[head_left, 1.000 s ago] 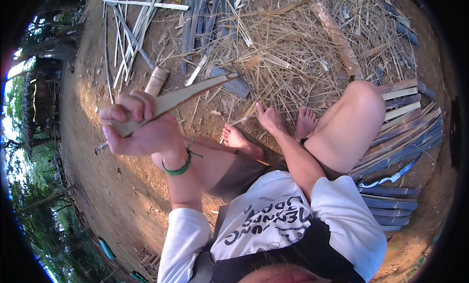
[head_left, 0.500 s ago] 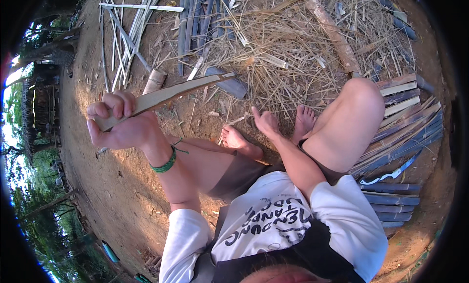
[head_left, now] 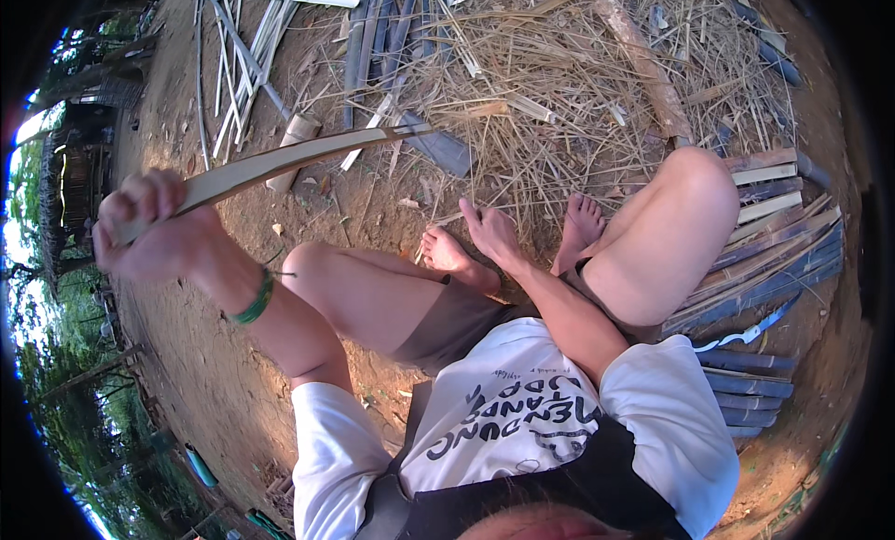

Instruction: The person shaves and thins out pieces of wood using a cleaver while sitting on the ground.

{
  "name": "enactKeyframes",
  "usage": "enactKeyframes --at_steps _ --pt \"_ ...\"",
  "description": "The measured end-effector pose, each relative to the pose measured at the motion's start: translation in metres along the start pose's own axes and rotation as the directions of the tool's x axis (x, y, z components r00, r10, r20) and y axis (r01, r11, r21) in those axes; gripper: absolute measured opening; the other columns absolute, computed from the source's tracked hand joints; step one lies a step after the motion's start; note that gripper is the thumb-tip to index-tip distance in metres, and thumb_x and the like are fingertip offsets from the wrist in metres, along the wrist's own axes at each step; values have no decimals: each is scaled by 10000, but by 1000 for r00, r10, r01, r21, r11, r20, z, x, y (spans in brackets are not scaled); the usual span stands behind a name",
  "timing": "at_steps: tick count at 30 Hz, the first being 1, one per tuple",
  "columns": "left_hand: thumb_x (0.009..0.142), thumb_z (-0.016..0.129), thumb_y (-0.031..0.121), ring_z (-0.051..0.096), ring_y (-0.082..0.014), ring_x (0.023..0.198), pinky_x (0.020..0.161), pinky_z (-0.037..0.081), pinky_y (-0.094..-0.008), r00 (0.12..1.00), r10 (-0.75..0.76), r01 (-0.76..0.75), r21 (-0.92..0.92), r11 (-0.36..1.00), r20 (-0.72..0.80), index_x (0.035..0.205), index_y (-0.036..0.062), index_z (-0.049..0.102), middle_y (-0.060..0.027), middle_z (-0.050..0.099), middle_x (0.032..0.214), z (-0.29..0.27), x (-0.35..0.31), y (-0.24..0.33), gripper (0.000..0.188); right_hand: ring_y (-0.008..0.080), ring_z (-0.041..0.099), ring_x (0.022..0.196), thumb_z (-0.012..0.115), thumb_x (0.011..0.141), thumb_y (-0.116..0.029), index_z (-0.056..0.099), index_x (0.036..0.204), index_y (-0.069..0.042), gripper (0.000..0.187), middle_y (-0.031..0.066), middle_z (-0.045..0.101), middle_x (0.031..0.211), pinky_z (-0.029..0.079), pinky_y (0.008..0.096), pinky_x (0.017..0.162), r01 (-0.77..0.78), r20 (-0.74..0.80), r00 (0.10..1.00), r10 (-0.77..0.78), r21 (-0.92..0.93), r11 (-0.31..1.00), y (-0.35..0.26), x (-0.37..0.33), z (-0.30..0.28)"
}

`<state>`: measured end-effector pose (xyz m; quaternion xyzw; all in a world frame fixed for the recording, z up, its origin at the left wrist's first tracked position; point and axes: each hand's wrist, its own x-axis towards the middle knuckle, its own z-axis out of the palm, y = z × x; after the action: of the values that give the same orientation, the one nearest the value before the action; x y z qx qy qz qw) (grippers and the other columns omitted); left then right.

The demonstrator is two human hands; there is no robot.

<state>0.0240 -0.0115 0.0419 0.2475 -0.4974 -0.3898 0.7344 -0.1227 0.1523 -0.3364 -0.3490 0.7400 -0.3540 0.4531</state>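
My left hand point(head_left: 149, 223) is raised at the left, its fingers wrapped round the near end of a split bamboo strip point(head_left: 270, 167). The strip is tan on its flat face, with a darker edge, and reaches right in a slight bow. Its thin far end is seen over a dark bamboo piece point(head_left: 436, 150) on the ground. Low between my bare feet, my right hand point(head_left: 492, 234) has one or two digits stretched out and the others curled. Whatever those curled fingers hold, if anything, is hidden.
Shavings point(head_left: 550, 83) and a peeled pole point(head_left: 643, 69) lie ahead. Pale strips point(head_left: 242, 64) and dark bamboo lengths point(head_left: 378, 36) are at the far left. To my right are stacked bamboo slats point(head_left: 755, 265) and a pale-handled, knife-like tool point(head_left: 746, 335). A short bamboo section point(head_left: 296, 139) lies beyond my left knee.
My left hand has swung left and slightly down with the bamboo strip, which looks more bowed now. The right hand has shifted a little left.
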Motion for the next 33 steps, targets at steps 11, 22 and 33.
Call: enactKeyframes --at_steps 11,22,33 --pt "909 343 390 227 -109 442 428 202 -246 995 -20 22 24 999 -94 715 127 389 -10 274 523 9 -14 -23 329 494 657 857 369 952 -661 679 796 124 858 363 642 798 515 510 763 -171 -19 985 170 -169 971 40 27 0" --pt "904 349 395 241 -108 443 434 205 -241 998 -29 29 -10 1000 -48 717 134 376 -7 273 527 -12 -2 -20 322 473 664 912 404 923 -679 698 868 109 843 360 655 863 516 516 820 -184 17 982 189 -162 969 38 34 8" --pt "916 401 409 262 -98 474 482 237 -261 893 -79 211 -256 943 443 731 138 336 6 310 543 -28 -22 -15 335 334 610 557 534 928 -584 646 770 43 657 196 578 564 456 454 560 286 66 952 -300 171 943 -96 -16 -30"
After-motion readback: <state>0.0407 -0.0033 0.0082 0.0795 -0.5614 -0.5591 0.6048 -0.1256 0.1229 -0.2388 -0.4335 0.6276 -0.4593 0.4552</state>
